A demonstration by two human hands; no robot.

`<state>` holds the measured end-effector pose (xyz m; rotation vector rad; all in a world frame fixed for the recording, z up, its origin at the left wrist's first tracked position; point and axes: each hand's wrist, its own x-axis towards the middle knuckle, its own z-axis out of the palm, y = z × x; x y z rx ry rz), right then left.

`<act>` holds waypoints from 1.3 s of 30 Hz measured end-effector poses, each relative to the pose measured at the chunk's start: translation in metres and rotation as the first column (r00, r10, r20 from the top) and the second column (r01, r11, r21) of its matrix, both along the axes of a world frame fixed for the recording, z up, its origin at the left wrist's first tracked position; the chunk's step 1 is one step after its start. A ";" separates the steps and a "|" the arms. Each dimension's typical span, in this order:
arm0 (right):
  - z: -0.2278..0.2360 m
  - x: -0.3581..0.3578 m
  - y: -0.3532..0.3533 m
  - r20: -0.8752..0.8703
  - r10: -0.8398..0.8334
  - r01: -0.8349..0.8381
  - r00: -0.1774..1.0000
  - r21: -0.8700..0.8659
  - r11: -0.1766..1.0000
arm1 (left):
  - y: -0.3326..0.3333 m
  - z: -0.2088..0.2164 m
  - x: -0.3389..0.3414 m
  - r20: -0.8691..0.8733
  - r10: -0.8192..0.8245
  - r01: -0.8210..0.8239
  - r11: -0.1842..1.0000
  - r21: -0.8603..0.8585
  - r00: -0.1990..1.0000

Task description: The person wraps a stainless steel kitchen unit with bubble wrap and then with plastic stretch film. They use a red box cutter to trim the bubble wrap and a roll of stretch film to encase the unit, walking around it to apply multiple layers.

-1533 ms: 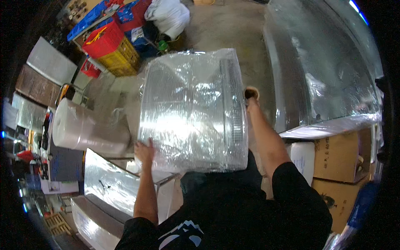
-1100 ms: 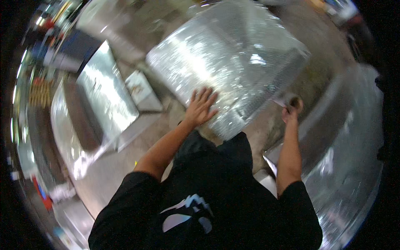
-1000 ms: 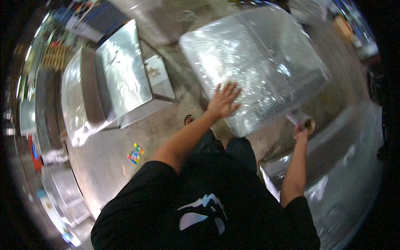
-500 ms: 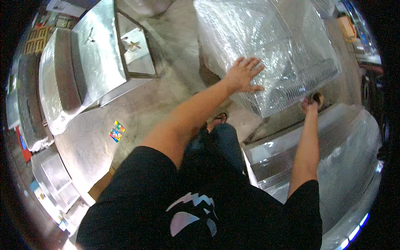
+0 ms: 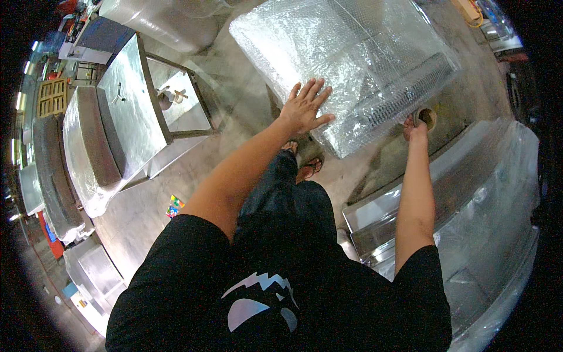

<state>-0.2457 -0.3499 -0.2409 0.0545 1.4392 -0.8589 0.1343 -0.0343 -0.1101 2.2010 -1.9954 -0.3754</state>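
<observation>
A large block-shaped item covered in clear bubble wrap [image 5: 375,53] stands in front of me. My left hand [image 5: 306,110] lies palm down on its near left part, the fingers spread. Beside the near right edge of the wrapped item, my right hand [image 5: 414,127] grips a roll of tape [image 5: 426,119], which is turned so that its round core shows. What lies inside the wrap is hard to make out.
A long wrapped piece [image 5: 487,199] lies at my right. To the left stand a metal table [image 5: 132,97] and a wrapped curved piece [image 5: 91,141]. A big bubble wrap roll [image 5: 167,26] is at the far left. A colourful packet [image 5: 174,206] lies on the floor.
My view has shifted, so the wrapped item and both hands appear farther left. The left hand stays flat on the wrap. The tape roll's core now shows more clearly in my right hand.
</observation>
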 end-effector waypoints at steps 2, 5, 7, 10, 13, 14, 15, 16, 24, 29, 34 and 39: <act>-0.001 0.003 0.001 0.030 0.001 -0.001 1.000 -0.010 1.000 | 0.000 0.002 -0.001 0.009 0.004 -0.004 1.000 0.012 1.000; 0.001 0.006 0.004 0.020 -0.076 0.075 0.997 0.009 0.997 | 0.000 0.005 -0.002 0.011 0.010 -0.010 0.999 0.031 1.000; 0.004 0.003 0.005 0.059 -0.046 0.045 0.997 0.023 0.999 | 0.000 0.007 -0.002 -0.016 0.007 -0.007 1.000 0.025 1.000; 0.008 -0.006 0.005 0.091 0.002 -0.001 0.996 -0.014 1.000 | 0.000 0.010 -0.001 -0.016 0.015 -0.014 1.000 0.027 1.000; 0.009 -0.011 0.002 0.098 0.077 -0.076 0.992 -0.016 0.997 | 0.000 0.011 0.000 0.001 0.009 -0.009 1.000 0.025 1.000; 0.008 -0.011 0.001 0.035 0.079 -0.079 0.996 -0.015 0.997 | 0.000 0.011 0.000 0.004 0.010 -0.010 0.999 0.032 1.000; 0.009 -0.012 -0.001 0.105 0.085 -0.085 0.991 -0.001 0.996 | 0.000 0.011 0.000 -0.002 0.013 -0.013 0.999 0.043 1.000; 0.009 -0.011 -0.001 0.111 0.065 -0.066 0.992 0.006 0.998 | 0.000 0.010 -0.001 -0.018 0.015 -0.015 1.000 0.015 1.000; 0.012 -0.007 0.002 0.067 0.057 -0.059 0.996 0.031 0.998 | 0.001 0.005 0.000 -0.019 0.011 -0.012 0.999 -0.036 1.000; 0.011 -0.007 0.008 0.223 -0.079 0.083 0.972 -0.007 0.997 | -0.004 0.006 0.003 -0.014 -0.015 0.014 1.000 -0.022 1.000; 0.023 -0.008 0.020 0.120 -0.135 0.125 0.983 0.087 0.988 | -0.008 0.004 0.005 -0.042 -0.018 0.018 1.000 0.010 0.999; 0.029 -0.006 0.025 0.029 0.000 0.000 1.000 0.013 1.000 | -0.007 -0.002 0.009 -0.044 -0.053 0.050 0.997 -0.057 0.998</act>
